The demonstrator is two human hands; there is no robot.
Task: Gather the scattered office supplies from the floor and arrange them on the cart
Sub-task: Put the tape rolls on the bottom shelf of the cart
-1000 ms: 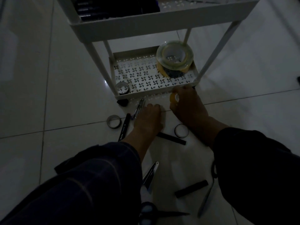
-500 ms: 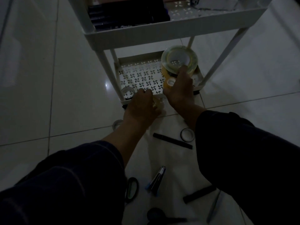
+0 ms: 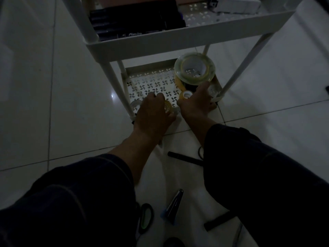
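My left hand (image 3: pixel 153 113) is closed around a small yellowish tape roll (image 3: pixel 168 107) at the front edge of the cart's perforated bottom shelf (image 3: pixel 151 82). Beside it, my right hand (image 3: pixel 195 102) holds another small tape roll (image 3: pixel 186 95) over the same shelf. Just beyond the right hand, a stack of large clear tape rolls (image 3: pixel 195 71) stands in the shelf's right corner. A small roll (image 3: pixel 134 106) sits at the shelf's front left. On the floor lie a black marker (image 3: pixel 185 158), a stapler (image 3: pixel 173 204), scissors (image 3: pixel 146 218) and another black marker (image 3: pixel 219 222).
The white cart's upper shelf (image 3: pixel 178 40) holds a row of black markers (image 3: pixel 131 22) and a pale object at the right. Its thin white legs (image 3: pixel 243 63) frame the bottom shelf. Glossy white floor tiles surround the cart. My dark sleeves cover much of the foreground.
Both hands rose from the floor to the bottom shelf, each carrying a small tape roll. The view moved closer to the cart.
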